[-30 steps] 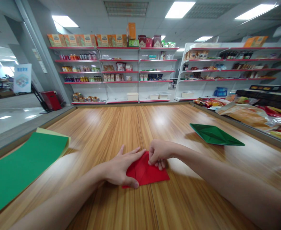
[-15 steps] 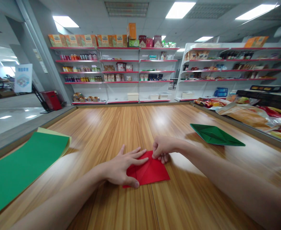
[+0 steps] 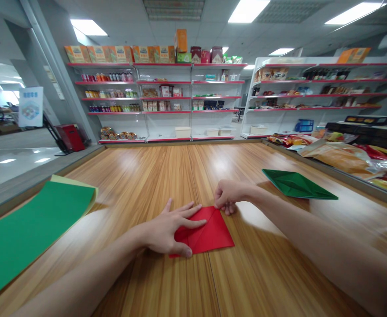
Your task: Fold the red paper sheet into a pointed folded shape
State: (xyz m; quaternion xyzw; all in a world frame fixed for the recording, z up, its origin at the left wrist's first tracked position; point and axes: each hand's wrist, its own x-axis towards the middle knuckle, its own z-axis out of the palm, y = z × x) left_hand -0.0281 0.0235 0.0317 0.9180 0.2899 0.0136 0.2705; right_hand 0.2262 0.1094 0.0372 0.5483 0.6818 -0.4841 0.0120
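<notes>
A folded red paper sheet (image 3: 213, 235) lies flat on the wooden table, with a diagonal crease showing across it. My left hand (image 3: 168, 231) rests over its left part, fingers spread and palm down, holding nothing. At the paper's far right corner, my right hand (image 3: 226, 197) is closed, its curled fingers and thumb tip touching the edge; no paper shows gripped inside it. Beyond my right forearm lies a folded green paper piece (image 3: 295, 184) of pointed shape.
Green paper sheets (image 3: 38, 229) with a yellowish layer beneath lie at the left, one end curling up. Bagged snacks (image 3: 341, 158) are piled past the table's right edge. Stocked shelves (image 3: 167, 112) stand behind the wooden table (image 3: 147, 171).
My right hand has slid away and slightly right, from the middle of the red paper's upper part to its far right corner. My left hand stays in place.
</notes>
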